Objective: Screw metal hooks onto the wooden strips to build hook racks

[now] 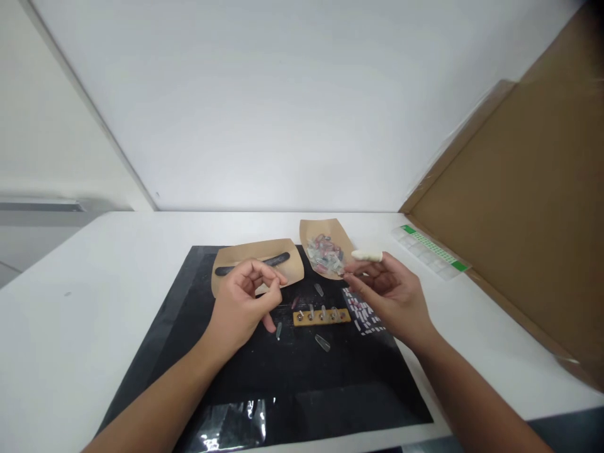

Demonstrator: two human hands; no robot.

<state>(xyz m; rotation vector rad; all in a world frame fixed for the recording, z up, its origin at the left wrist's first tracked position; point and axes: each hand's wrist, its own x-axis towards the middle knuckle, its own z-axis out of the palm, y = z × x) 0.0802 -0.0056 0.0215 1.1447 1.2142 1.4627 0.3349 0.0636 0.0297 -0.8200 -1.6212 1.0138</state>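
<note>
My left hand [245,302] is curled above the black mat, thumb close to the index finger. What it holds, if anything, is hidden. At the right, my right hand [389,289] pinches thumb and fingertip together beside a paper tray [346,233] of clear and pinkish false nail tips [325,255]. Whatever is in that pinch is too small to name. One finger of this hand wears a white finger cot [367,256]. Between the hands lies a yellow nail stand [314,321] with several tips upright on it. Loose clear tips [323,343] lie around it.
A black nail file [278,259] rests on a second paper tray [295,267] behind my left hand. A sheet of small white pieces [365,318] lies under my right hand. A clear plastic case with a green strip [429,250] is near the cardboard panel [528,220] at the right.
</note>
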